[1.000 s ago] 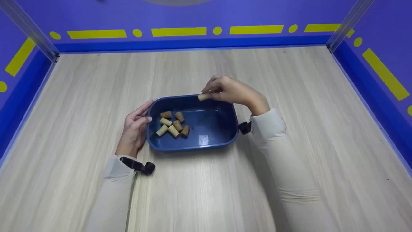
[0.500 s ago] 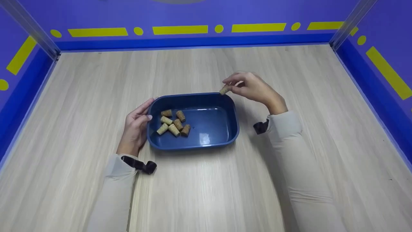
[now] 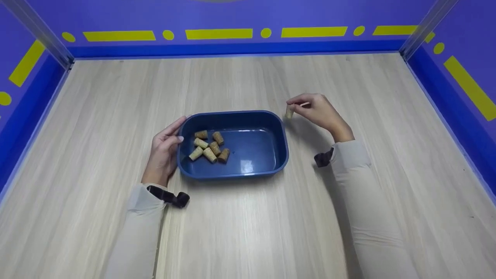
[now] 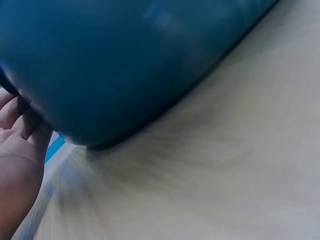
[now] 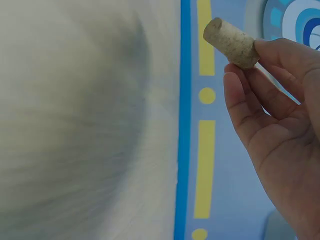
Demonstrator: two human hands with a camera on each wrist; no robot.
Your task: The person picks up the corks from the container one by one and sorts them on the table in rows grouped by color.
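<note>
A dark blue rectangular plastic tub (image 3: 248,176) sits on the table with several corks (image 3: 209,154) lying loose in its left half. My left hand (image 3: 162,153) grips the tub's left end, thumb at the rim and fingers along the outer wall. In the left wrist view the tub's blue side (image 4: 125,75) fills the upper part, and the fingers lie against it. Off the tub's back right corner, my right hand (image 3: 319,114) pinches one pale cork (image 3: 289,112) between thumb and fingers. The right wrist view shows that cork (image 5: 230,44) at the fingertips, one end sticking out.
The light wood-grain table (image 3: 240,228) carries the tub. Purple and blue panels (image 3: 217,50) with yellow dashes border it at the back and both sides. A dark device (image 3: 180,199) is strapped at the left wrist, another dark device (image 3: 323,158) at the right.
My right hand has carried the pinched cork rightward from over the tub's back rim to outside its back right corner, lowering it lately. The left hand keeps its hold; the other corks stay put.
</note>
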